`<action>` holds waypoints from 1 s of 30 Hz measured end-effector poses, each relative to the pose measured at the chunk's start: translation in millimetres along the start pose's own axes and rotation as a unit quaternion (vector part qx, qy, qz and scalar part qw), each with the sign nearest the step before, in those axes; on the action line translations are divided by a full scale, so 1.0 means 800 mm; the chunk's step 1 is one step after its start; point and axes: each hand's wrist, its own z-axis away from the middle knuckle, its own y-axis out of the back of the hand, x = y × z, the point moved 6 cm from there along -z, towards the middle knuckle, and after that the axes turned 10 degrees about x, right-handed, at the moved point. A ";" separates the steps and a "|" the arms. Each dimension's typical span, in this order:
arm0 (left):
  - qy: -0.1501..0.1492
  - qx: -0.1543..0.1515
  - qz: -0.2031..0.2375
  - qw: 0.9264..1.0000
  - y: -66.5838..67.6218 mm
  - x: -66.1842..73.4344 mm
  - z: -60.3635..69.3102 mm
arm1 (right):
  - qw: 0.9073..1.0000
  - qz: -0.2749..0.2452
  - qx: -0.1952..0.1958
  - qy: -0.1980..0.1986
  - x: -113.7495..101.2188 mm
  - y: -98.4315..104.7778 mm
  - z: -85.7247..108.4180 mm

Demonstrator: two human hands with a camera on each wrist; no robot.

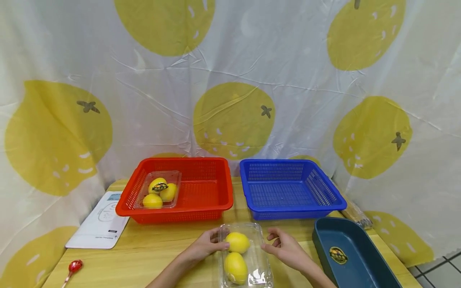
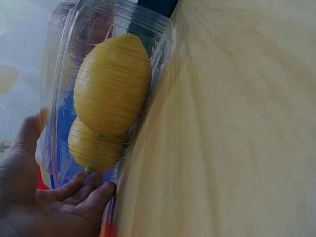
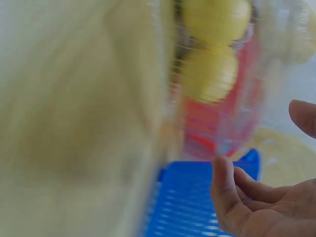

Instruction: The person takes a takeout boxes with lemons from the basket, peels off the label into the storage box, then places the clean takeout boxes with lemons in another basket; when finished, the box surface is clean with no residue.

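Note:
A clear plastic clamshell box (image 1: 256, 256) with two yellow lemons (image 1: 236, 267) inside stands on the wooden table, in front of the person. At its left side is the left hand (image 1: 206, 244), thumb spread from the fingers. In the left wrist view, those fingertips touch the box's lower wall beside the lemons (image 2: 112, 84), and the thumb lies along its rim. The right hand (image 1: 286, 249) hovers by the box's right side with loosely bent fingers and holds nothing. In the right wrist view, a gap shows between its thumb and fingers (image 3: 224, 185).
A red basket (image 1: 205, 214) at the back holds another clear box with three lemons (image 1: 167, 193). Beside it sits a blue basket (image 1: 295, 210). At right lies a dark teal tray (image 1: 354, 248) with a round sticker. A white scale (image 1: 102, 224) and red lollipop (image 1: 75, 266) are at left.

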 end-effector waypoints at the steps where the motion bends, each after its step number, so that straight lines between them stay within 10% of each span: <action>1: 0.000 0.000 -0.001 1.000 -0.001 0.000 0.000 | 1.000 -0.011 -0.005 -0.007 0.006 -0.003 -0.001; 30: -0.038 0.009 0.017 0.999 0.003 -0.004 -0.002 | 0.950 -0.248 -0.174 -0.077 0.047 -0.055 -0.003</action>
